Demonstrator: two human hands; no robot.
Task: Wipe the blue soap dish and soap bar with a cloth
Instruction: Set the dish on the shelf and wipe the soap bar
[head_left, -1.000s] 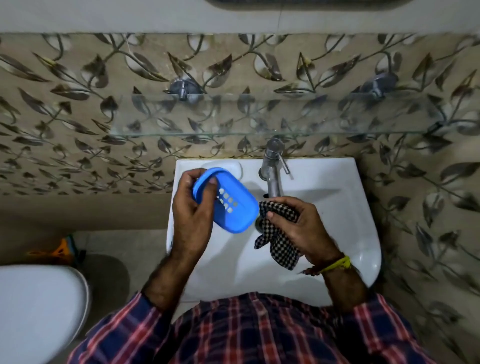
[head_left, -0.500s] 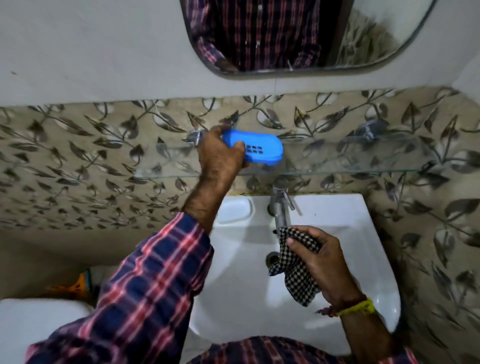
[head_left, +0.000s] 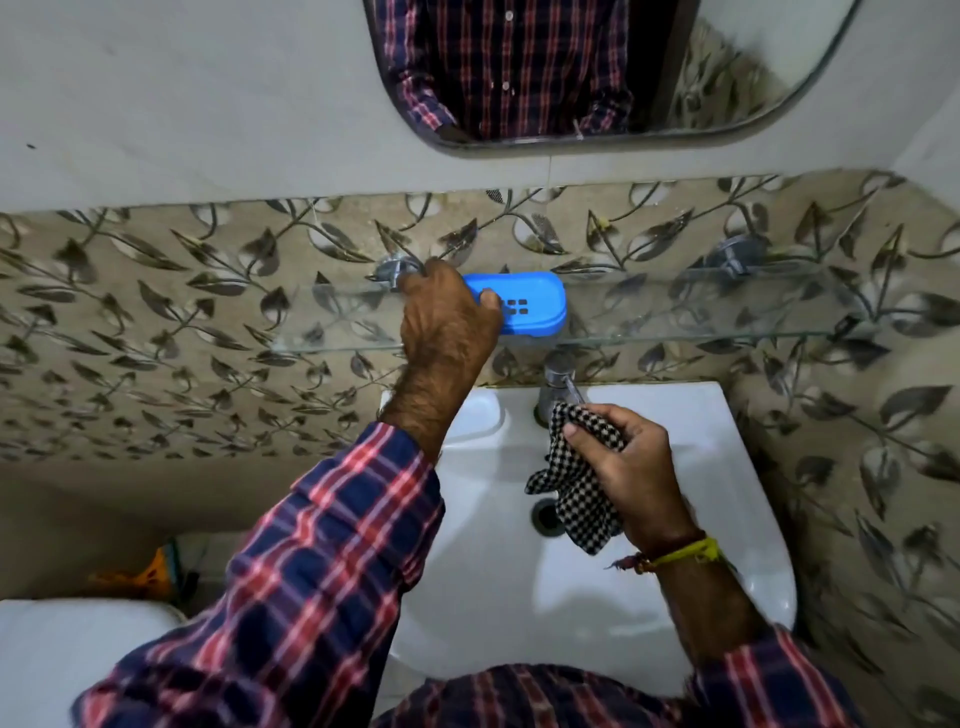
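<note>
Blue oval plastic soap dish (head_left: 524, 304), slotted floor: sits on the clear glass wall shelf (head_left: 701, 317) above the basin, toward the shelf's left half. Left hand (head_left: 447, 322): grip clamped on the dish's left end, thumb inside the dish. Black-and-white checked cloth (head_left: 576, 483): bunched, hanging over the basin. Right hand (head_left: 634, 473): grip closed round the cloth, thumb on top. White ceramic washbasin (head_left: 727, 519) with chrome tap (head_left: 558, 382) and drain (head_left: 545, 517). Leaf-patterned tiled wall (head_left: 156, 322). Rounded mirror (head_left: 597, 73) above. Soap bar: not discernible.
</note>
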